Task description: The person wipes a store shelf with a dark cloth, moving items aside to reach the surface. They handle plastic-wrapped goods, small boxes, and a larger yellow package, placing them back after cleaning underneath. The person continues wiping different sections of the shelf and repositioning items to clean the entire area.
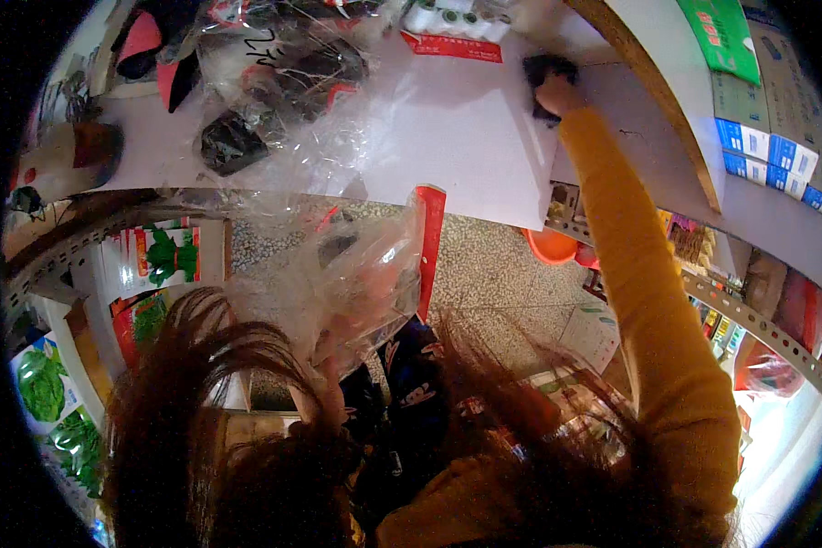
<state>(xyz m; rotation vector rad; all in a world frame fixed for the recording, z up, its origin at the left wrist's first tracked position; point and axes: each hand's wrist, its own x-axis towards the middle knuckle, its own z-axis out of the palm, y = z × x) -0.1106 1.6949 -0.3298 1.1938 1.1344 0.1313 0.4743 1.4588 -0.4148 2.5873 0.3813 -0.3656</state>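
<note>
My right hand (557, 96), at the end of a mustard sleeve, reaches to the top right of the white table surface (466, 137). It is on a dark item (551, 68) that I cannot identify, and its fingers are mostly hidden. My left hand (325, 394) is low in the middle, partly behind hanging hair, at a clear plastic bag (363, 288) with a red header strip (431, 240). The bag hangs in front of the table edge, and the fingers at it are blurred. More crumpled clear plastic packaging (301, 75) with dark contents lies at the upper left.
White rolls (452, 20) in a red-edged pack stand at the table's back. Perforated metal shelf rails (760, 318) run on both sides. Vegetable-picture packets (171, 257) fill the left shelf. An orange basin (551, 245) sits below the table at right. Stacked boxes (767, 147) stand far right.
</note>
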